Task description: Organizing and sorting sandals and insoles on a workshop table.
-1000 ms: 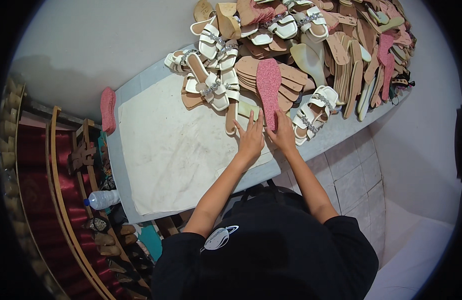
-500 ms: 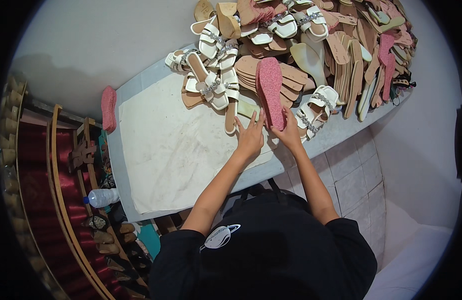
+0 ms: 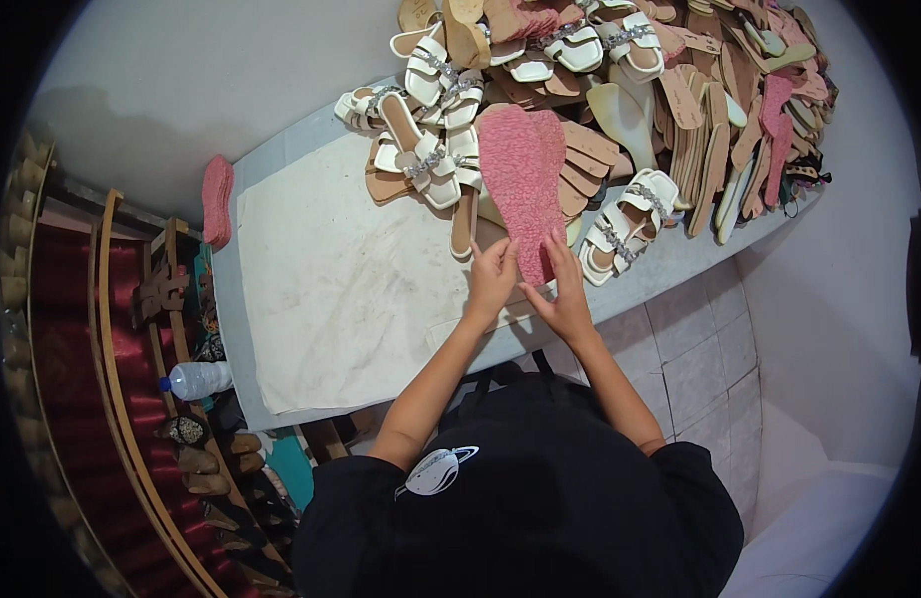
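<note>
Two overlapping pink, rough-textured shoe insoles [image 3: 517, 179] stand up over the table's near side, toes pointing away from me. My left hand [image 3: 493, 284] is closed in a pinch at the lower left edge of the front one. At its lower right edge, my right hand [image 3: 563, 299] grips it between thumb and fingers. Behind the pink pieces a fanned stack of tan insoles [image 3: 586, 159] is partly hidden. White strappy sandals [image 3: 435, 164] with silvery trim are heaped just left of them. Another white pair [image 3: 632, 227] sits close to the right of my right hand.
A large pale sheet [image 3: 331, 289] covers the table's left part. Pink soles [image 3: 217, 199] lie at the left edge, above a water bottle [image 3: 197, 381]. Heaped insoles [image 3: 714, 130] crowd the far right. Wooden racks [image 3: 117, 349] holding shoe forms stand left of the table.
The pink insoles have turned to show a broader, rougher face toward me. My left hand has gone from spread fingers to a pinch at their edge. Both hands have come slightly nearer.
</note>
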Action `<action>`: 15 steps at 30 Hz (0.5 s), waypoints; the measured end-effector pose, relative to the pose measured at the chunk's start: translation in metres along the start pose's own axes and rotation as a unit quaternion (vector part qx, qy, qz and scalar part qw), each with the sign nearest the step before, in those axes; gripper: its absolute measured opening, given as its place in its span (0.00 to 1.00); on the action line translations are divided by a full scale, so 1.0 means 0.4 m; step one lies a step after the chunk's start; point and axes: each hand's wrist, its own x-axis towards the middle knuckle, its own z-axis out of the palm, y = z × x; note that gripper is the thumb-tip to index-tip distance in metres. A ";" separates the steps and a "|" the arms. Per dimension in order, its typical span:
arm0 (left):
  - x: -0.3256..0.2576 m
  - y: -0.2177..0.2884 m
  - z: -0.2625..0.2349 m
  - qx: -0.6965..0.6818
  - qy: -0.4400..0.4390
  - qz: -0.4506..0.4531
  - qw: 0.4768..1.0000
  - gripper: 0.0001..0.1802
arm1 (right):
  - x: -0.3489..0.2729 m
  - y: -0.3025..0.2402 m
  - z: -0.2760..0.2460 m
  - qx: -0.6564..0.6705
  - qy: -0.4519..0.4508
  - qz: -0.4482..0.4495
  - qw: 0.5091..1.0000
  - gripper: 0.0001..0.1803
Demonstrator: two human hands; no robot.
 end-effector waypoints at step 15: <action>-0.112 -0.030 -0.106 -0.020 -0.043 -0.081 0.996 0.15 | 0.036 0.016 -0.062 -0.186 -0.161 -0.216 0.945 0.30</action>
